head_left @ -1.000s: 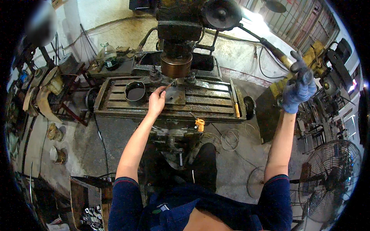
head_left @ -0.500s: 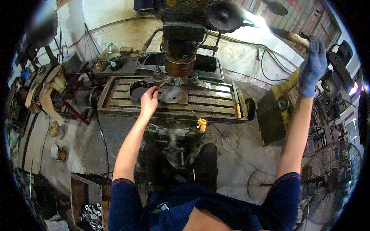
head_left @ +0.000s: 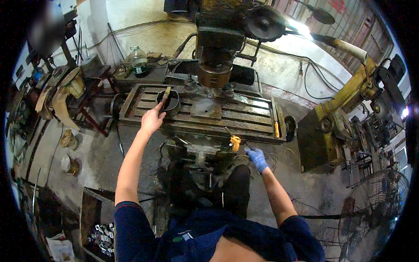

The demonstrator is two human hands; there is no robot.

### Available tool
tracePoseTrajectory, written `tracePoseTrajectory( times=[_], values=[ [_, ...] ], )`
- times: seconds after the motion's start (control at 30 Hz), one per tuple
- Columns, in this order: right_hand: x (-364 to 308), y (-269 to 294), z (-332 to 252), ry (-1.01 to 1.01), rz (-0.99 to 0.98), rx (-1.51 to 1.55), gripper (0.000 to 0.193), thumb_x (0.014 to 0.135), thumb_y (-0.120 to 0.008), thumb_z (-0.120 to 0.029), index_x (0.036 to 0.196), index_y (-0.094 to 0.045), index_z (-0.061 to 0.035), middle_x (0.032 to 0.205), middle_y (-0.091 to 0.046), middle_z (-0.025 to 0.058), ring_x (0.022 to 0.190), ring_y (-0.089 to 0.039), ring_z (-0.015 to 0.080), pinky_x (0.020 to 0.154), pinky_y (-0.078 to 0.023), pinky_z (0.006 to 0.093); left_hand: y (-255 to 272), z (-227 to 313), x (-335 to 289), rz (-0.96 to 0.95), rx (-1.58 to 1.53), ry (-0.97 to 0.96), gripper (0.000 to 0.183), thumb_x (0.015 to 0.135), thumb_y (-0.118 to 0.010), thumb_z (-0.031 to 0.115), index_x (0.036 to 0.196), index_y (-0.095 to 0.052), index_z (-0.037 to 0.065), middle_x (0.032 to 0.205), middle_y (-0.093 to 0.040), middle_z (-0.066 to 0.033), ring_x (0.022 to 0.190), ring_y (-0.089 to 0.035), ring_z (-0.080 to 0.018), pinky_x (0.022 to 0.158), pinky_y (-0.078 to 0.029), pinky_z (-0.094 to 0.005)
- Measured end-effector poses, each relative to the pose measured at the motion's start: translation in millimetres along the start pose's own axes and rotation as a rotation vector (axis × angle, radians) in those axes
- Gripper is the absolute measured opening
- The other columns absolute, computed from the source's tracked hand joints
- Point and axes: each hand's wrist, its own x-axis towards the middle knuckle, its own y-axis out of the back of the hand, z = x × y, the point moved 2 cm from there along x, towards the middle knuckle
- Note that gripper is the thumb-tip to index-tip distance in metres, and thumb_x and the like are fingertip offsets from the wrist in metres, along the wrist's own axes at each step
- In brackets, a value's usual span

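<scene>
My bare left hand is closed round a thin brush with a yellowish end. The brush lies over a round dark pot of dark liquid on the left part of the slotted machine table. My right hand, in a blue-grey glove, is in the air below the table's front edge, its fingers stretched out and holding nothing. Just left of it and a little farther off hangs a yellow air blow gun, apart from the glove. A flat metal plate lies under the spindle head.
A yellow tool handle lies at the table's right end. A large bottle stands behind on the left. Small metal parts fill a box at lower left. A fan and a yellow-green machine stand on the right.
My right hand has left the lever at upper right and come down near the blow gun. My left hand has moved the brush left, from beside the spindle to over the pot.
</scene>
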Motion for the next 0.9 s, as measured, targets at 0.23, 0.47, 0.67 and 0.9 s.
tracePoseTrajectory(
  times=[0.23, 0.47, 0.67, 0.9],
  values=[
    [56, -40, 69, -0.002, -0.082, 0.191, 0.033, 0.077, -0.068, -0.025, 0.103, -0.06, -0.0069, 0.081, -0.058, -0.0013, 0.071, -0.05, 0.0087, 0.065, -0.04, 0.0237, 27, 14, -7, -0.041, -0.095, 0.009, 0.046, 0.081, -0.058, 0.029, 0.121, -0.049, 0.007, 0.089, -0.063, -0.0185, 0.086, -0.06, -0.0345, 0.074, -0.046, -0.0424],
    [9, -63, 12, 0.392, 0.253, -0.036, 0.043, 0.072, -0.072, -0.023, 0.104, -0.054, -0.0002, 0.087, -0.06, 0.0056, 0.073, -0.054, 0.0155, 0.068, -0.045, 0.0306, 67, -37, -58, -0.09, -0.201, 0.077, 0.038, 0.08, -0.061, 0.021, 0.108, -0.056, -0.004, 0.089, -0.064, -0.02, 0.083, -0.063, -0.0282, 0.07, -0.048, -0.0337],
    [-46, -19, -140, 0.708, 0.321, -0.601, 0.045, 0.068, -0.07, -0.032, 0.098, -0.052, -0.0033, 0.093, -0.059, 0.0212, 0.084, -0.058, 0.0348, 0.072, -0.046, 0.0381, 68, -110, -114, -0.082, -0.289, 0.239, 0.036, 0.081, -0.06, 0.016, 0.11, -0.055, -0.005, 0.084, -0.064, -0.017, 0.071, -0.062, -0.0168, 0.062, -0.048, -0.0304],
    [-11, -69, -178, 0.183, -0.08, -1.364, 0.05, 0.073, -0.055, -0.051, 0.09, -0.065, -0.0046, 0.089, -0.064, 0.0169, 0.083, -0.062, 0.0302, 0.072, -0.048, 0.0398, 73, -101, -141, -0.042, -0.444, 0.283, 0.036, 0.083, -0.059, 0.014, 0.113, -0.054, -0.004, 0.077, -0.063, -0.012, 0.055, -0.055, -0.0111, 0.051, -0.044, -0.0259]
  ],
)
